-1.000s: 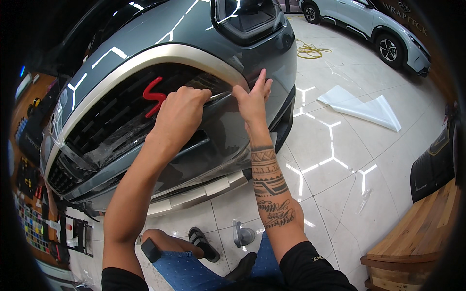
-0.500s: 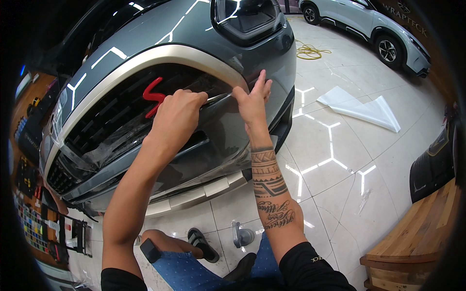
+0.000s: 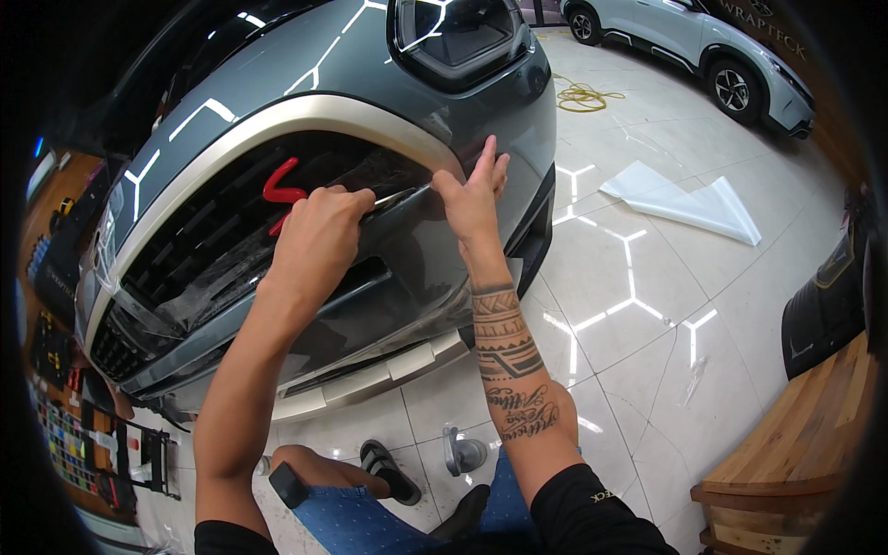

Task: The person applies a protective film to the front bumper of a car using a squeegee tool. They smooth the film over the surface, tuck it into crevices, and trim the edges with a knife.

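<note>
My left hand [image 3: 319, 236] is closed in front of the dark grille [image 3: 213, 222], just below a red S-shaped emblem [image 3: 280, 180]. Its fingers grip an edge of clear film [image 3: 402, 197], stretched in a short line toward my right hand [image 3: 474, 199]. The right thumb appears to pinch the film beside the pale gold grille surround [image 3: 407, 129], while other fingers on that hand point up and apart. Loose, wrinkled film also lies over the lower grille and the grey-green bumper [image 3: 407, 245]. What lies behind my left fingers is hidden.
A white sheet [image 3: 684, 205] lies folded on the tiled floor, right of the car. Beyond it sit a coiled yellow hose [image 3: 585, 96] and a light-coloured car [image 3: 684, 42]. A wooden counter [image 3: 795, 453] stands at the right, tool racks [image 3: 65, 435] at the left.
The view has shifted slightly. My left hand has moved a little left and down the grille, and the stretch of film between my hands looks slightly longer. The right hand keeps its place.
</note>
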{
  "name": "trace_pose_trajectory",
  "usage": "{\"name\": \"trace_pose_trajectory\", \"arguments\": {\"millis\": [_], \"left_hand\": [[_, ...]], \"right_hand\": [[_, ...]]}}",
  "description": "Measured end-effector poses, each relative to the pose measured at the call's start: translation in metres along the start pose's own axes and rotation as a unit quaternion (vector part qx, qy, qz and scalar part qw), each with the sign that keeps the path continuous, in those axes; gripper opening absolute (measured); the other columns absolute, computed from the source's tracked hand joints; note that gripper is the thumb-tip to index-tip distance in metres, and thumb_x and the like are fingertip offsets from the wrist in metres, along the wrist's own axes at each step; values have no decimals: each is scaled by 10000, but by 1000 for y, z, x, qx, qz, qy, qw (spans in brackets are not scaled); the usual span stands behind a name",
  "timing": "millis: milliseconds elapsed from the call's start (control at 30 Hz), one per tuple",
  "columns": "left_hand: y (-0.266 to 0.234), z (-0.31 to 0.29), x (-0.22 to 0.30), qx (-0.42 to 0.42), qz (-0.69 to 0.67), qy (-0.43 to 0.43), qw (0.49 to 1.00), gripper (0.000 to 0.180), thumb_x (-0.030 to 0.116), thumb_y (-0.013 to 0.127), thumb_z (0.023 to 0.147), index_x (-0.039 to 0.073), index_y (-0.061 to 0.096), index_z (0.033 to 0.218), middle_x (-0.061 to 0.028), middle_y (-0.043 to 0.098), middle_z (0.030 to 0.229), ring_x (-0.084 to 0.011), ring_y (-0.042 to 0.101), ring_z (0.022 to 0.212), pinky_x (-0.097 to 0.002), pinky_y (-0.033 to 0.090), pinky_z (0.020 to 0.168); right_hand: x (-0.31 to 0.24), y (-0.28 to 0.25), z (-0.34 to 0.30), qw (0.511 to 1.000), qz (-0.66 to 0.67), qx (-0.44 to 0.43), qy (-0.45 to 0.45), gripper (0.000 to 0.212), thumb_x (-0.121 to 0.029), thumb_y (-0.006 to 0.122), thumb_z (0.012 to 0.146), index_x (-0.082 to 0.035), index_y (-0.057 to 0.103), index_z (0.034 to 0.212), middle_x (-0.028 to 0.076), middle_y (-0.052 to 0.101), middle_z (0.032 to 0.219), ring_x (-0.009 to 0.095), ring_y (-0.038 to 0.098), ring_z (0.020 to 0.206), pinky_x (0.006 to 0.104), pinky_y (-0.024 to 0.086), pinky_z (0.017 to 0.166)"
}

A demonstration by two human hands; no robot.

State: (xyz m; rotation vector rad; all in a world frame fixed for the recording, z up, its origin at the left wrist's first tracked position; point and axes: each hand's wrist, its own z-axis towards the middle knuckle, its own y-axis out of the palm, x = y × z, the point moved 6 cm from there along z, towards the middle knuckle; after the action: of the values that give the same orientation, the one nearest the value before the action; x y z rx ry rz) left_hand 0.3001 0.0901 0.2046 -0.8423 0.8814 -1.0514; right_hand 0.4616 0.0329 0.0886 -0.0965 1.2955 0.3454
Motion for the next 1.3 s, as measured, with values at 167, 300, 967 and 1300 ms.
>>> {"name": "trace_pose_trajectory", "arguments": {"millis": [167, 300, 967, 1300], "left_hand": [[-3, -4, -1, 9, -5, 4, 1000, 255, -42, 625, 773, 48, 694, 1001, -194, 649, 868, -387, 642, 805, -450, 506, 729], [-3, -6, -4, 7, -9, -4, 1000, 246, -38, 627, 774, 42, 689, 999, -193, 645, 865, -388, 638, 808, -450, 503, 727], [-5, -22, -18, 30, -9, 4, 999, 244, -38, 650, 759, 43, 678, 988, -176, 621, 850, -379, 622, 797, -456, 478, 700], [-7, -30, -24, 39, -12, 2, 999, 253, -40, 659, 757, 44, 688, 994, -174, 619, 834, -370, 625, 790, -453, 470, 696]], "right_hand": [[0, 0, 0, 1000, -2, 1, -2, 1028, -327, 670, 737, -143, 66, 1548, 245, -62, 1586, 474, -54, 1451, 668, 112, 1096], [1, 0, 0, 1000, -1, 3, -2, 1029, -327, 668, 734, -142, 67, 1548, 244, -56, 1588, 473, -51, 1452, 665, 117, 1097], [2, 0, 1, 1000, 13, 2, -5, 1049, -328, 674, 716, -136, 64, 1548, 249, -63, 1586, 477, -62, 1450, 669, 98, 1095], [2, 0, 1, 1000, 12, -2, -6, 1052, -333, 673, 717, -128, 62, 1547, 253, -69, 1584, 476, -65, 1450, 671, 88, 1094]]}}
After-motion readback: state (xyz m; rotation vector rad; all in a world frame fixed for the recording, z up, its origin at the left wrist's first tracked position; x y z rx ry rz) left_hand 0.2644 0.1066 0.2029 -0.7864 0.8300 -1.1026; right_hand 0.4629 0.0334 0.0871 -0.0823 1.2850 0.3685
